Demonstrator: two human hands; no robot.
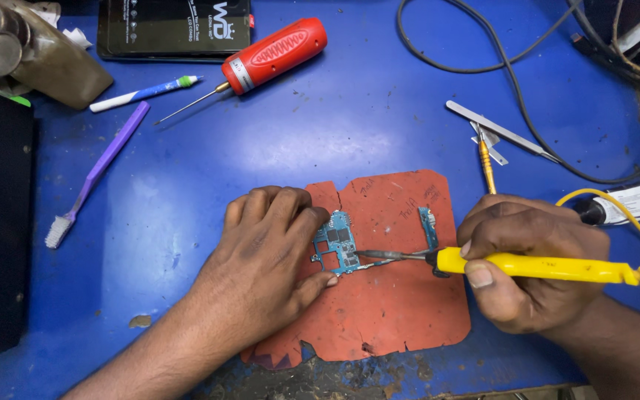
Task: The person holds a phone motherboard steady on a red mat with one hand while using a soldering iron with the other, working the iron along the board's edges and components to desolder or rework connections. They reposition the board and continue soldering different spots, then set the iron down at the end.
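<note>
My left hand (268, 255) presses down on a small blue-green circuit board (338, 243), fingers on its left edge and thumb at its lower corner. The board lies on a worn red-orange mat (390, 296). In my right hand (527, 255) is a yellow soldering iron (550, 267); its dark metal tip (383, 255) touches the board's right side. A small narrow circuit strip (428, 226) lies on the mat just above the iron, close to my right fingers.
On the blue table (187, 192) lie a red-handled screwdriver (272, 53), a purple toothbrush (98, 170), a blue-white pen (146, 92), metal tweezers (501, 132), a thin orange-handled tool (487, 167), black cables (512, 74) and a black box (175, 30).
</note>
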